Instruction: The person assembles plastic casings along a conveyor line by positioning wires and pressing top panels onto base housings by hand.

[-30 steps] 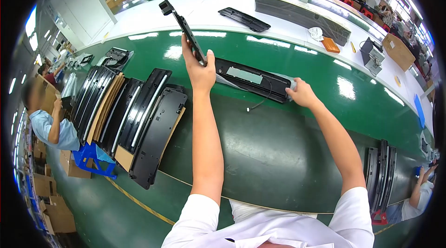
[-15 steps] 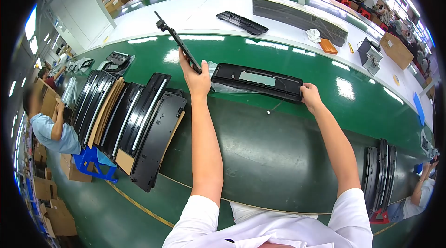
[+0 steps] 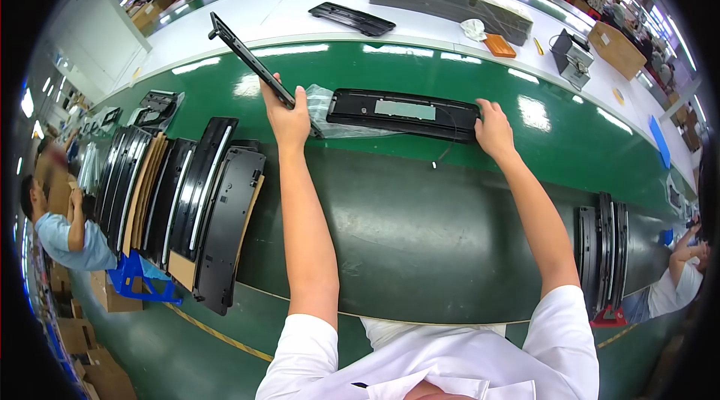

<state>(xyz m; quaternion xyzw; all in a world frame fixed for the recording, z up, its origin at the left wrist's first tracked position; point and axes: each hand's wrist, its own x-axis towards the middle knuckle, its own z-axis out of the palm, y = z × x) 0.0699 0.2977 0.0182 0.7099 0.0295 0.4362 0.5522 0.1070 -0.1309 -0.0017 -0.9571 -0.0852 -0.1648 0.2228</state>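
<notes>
Here the left hand [image 3: 289,119] grips a slim black panel [image 3: 253,62] at a tilt, while the right hand [image 3: 495,128] clasps one end of a black housing [image 3: 444,118] beside clear film [image 3: 320,106].

No lettering, label, brand, number or sign can be read on anything in view.

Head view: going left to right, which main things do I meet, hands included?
Worker in light blue → left row of panels → left hand → long black panel → right hand → right row of panels.
</notes>
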